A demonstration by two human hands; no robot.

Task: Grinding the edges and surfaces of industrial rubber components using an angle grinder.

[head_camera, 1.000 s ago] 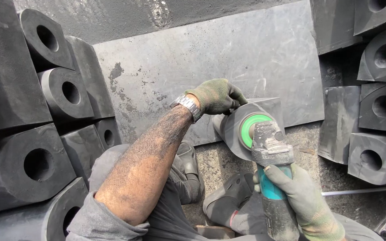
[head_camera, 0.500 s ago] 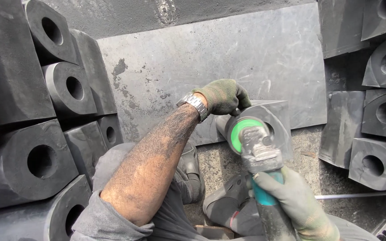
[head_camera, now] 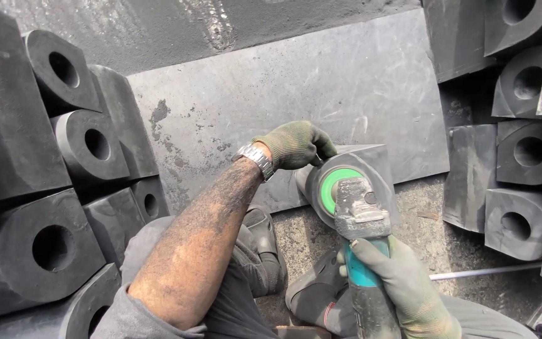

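Block point(head_camera: 381, 164) sits on the ground by the big flat sheet point(head_camera: 321, 94) | grinder point(head_camera: 359, 213) disc touches its face | left hand point(head_camera: 296, 144) wraps tight on block top | right hand point(head_camera: 409, 289) wraps tight on grinder handle | risk: disc could jump and nick the left glove, since it sits so near.

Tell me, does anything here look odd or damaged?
Mostly no. The grey slab behind the gloved left hand has dark blotches and scratches, and the left forearm is coated in dark dust. The angle grinder and stacked black blocks look intact.
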